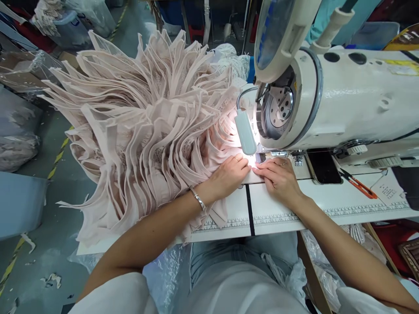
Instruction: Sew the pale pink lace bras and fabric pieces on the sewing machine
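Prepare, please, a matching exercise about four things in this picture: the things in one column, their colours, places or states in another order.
1. cloth pile
2. phone
3. bracelet
4. small lamp

A. around the left wrist
B. black screen facing up
C. bright glow below it
D. pale pink

Pairs: 1-D, 2-B, 3-A, 4-C

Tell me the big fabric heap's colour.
The fabric heap is pale pink, shown best in the head view.
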`<state>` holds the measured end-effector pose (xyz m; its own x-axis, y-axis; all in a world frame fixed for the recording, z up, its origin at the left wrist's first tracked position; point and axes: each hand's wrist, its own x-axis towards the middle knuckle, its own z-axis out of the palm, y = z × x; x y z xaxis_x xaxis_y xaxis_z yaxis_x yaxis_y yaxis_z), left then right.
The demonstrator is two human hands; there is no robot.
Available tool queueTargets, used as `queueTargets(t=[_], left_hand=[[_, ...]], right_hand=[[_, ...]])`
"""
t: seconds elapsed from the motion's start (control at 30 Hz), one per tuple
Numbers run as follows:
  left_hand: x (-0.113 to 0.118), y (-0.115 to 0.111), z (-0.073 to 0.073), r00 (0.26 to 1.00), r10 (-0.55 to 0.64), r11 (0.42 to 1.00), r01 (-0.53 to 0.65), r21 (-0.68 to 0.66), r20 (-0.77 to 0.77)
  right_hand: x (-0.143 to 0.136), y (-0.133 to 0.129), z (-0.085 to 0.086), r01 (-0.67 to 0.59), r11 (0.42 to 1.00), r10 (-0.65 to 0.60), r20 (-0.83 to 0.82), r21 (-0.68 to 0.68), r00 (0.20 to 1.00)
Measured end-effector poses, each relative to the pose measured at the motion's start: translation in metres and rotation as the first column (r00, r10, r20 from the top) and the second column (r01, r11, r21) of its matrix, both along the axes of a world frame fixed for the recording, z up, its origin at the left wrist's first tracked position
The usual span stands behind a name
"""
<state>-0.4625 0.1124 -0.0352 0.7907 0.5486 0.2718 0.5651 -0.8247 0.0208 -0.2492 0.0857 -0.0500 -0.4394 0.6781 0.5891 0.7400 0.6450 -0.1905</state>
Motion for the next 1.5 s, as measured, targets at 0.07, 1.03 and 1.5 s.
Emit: queueTargets(t=[0.07, 1.03, 1.5], left_hand=[[-0.004, 0.001, 0.000, 0.998, 0.023, 0.999, -0.020, -0.041, 0.059], [-0.012, 0.000, 0.007, 0.996, -0.046, 0.962, 0.066, -0.264, 0.081], [-0.013, 0.008, -0.011, 0.991, 0.003, 0.974, 0.028, -0.226, 0.136]], right_hand=[[0.000, 0.001, -0.002, 0.029, 0.999, -0.030, -0.030, -0.025, 0.999], [0.004, -0.004, -0.012, 0.006, 0.999, -0.005, -0.030, 0.050, 1.000], [0.004, -0.002, -0.010, 0.042, 0.998, -0.044, 0.043, 0.038, 0.998]])
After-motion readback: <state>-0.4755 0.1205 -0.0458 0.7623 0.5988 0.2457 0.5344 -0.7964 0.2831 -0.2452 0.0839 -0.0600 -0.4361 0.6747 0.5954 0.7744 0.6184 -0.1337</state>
